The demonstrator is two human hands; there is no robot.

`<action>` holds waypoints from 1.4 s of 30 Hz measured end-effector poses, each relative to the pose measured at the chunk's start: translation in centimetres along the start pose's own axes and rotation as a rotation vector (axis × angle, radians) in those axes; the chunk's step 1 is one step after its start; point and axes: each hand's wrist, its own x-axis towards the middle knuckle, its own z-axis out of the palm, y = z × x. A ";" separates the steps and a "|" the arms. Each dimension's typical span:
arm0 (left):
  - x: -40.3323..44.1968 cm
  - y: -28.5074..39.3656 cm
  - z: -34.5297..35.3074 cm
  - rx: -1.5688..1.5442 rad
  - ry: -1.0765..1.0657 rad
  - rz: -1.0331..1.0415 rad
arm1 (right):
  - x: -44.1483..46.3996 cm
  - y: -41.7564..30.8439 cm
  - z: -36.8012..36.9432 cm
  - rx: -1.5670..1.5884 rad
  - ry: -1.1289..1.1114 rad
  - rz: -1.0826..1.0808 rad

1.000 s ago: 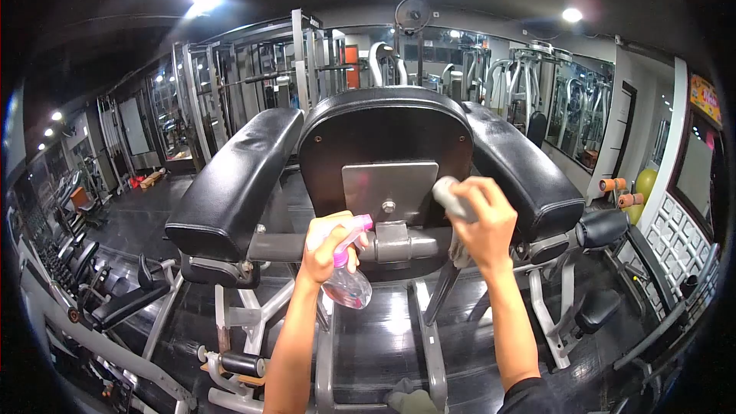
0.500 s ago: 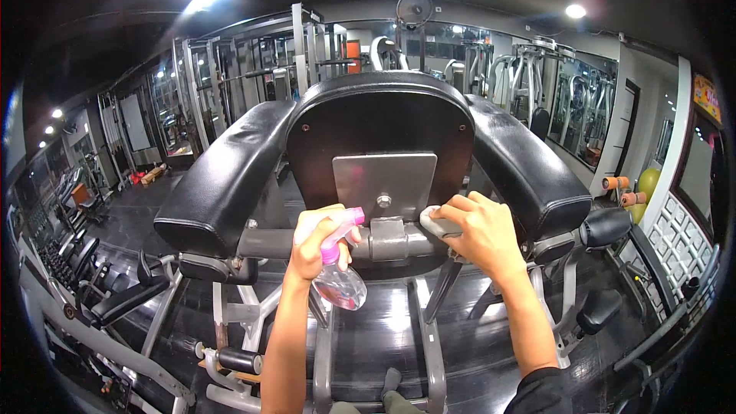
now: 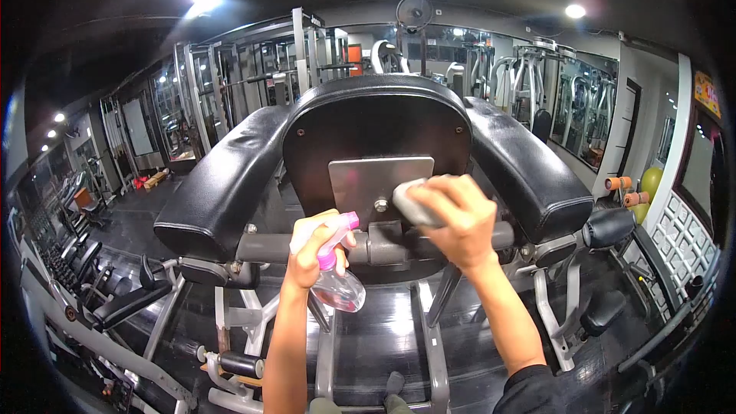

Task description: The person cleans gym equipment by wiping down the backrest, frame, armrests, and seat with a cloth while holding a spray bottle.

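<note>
My left hand (image 3: 314, 247) is wrapped round the pink neck of a clear spray bottle (image 3: 340, 289), held in front of the grey crossbar (image 3: 261, 248). A grey-white cloth (image 3: 414, 203) is gripped in my right hand (image 3: 458, 218), at the lower right of the metal plate (image 3: 356, 180) and just right of its bolt. Behind the plate is the black back of a padded rest (image 3: 383, 126). Long black pads lie on either side, one at the left (image 3: 222, 184) and one at the right (image 3: 529, 165).
Steel machine legs (image 3: 437, 353) stand on the dark floor, with my feet between them. A low roller (image 3: 241, 364) is at the lower left. Racks (image 3: 299, 50), mirrors and a wall fan (image 3: 414, 11) stand beyond. Orange rollers and a green ball (image 3: 652, 182) are at the right.
My right hand has moved with the cloth from the crossbar up and left onto the plate's lower right. My left hand, still holding the bottle, has shifted slightly left.
</note>
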 end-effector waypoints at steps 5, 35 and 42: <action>-0.1 0.1 0.0 -0.038 -0.017 0.019 | -0.2 0.6 -0.3 -0.071 -0.115 -0.057; -0.5 -1.4 -1.0 -0.407 0.172 0.105 | 1.2 -1.0 1.5 -0.028 -0.112 -0.108; -0.4 -1.5 -0.8 -0.502 0.194 0.131 | 1.6 -1.2 1.4 0.018 0.053 -0.004</action>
